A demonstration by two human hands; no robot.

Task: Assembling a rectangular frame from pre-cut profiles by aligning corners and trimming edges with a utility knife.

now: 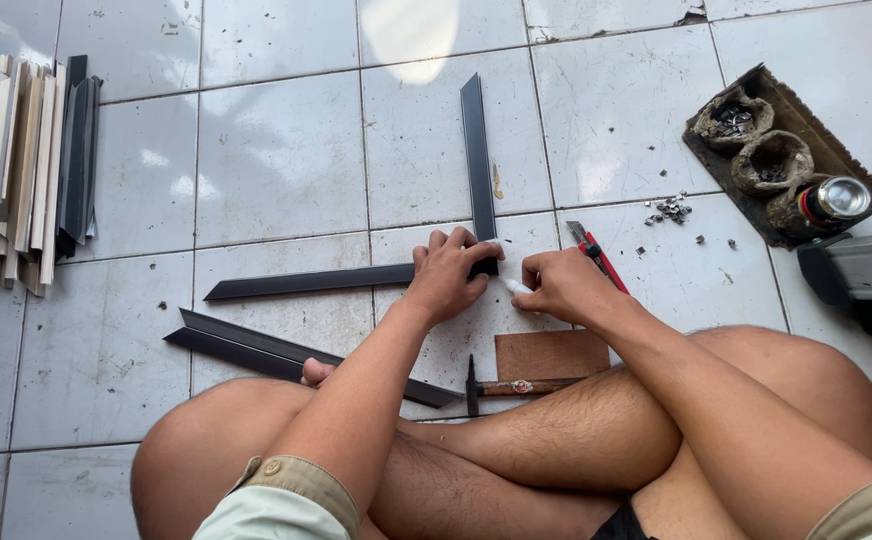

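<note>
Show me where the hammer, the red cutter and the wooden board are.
hammer (526, 386): head view, on its wooden handle.
red cutter (604, 262): head view, on its red body.
wooden board (551, 354): head view, on its flat top.

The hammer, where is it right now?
In the head view, the hammer lies on the tiled floor just in front of the person's crossed legs, directly below the brown board and beneath the right hand.

two dark mitred frame strips meet at a corner near the middle of the frame. the horizontal strip (306, 281) lies flat on the tile, running left from that corner. the upright strip (477, 160) runs toward the top centre. a small white tube (513, 287) points its tip at the joint, just right of it.
</note>
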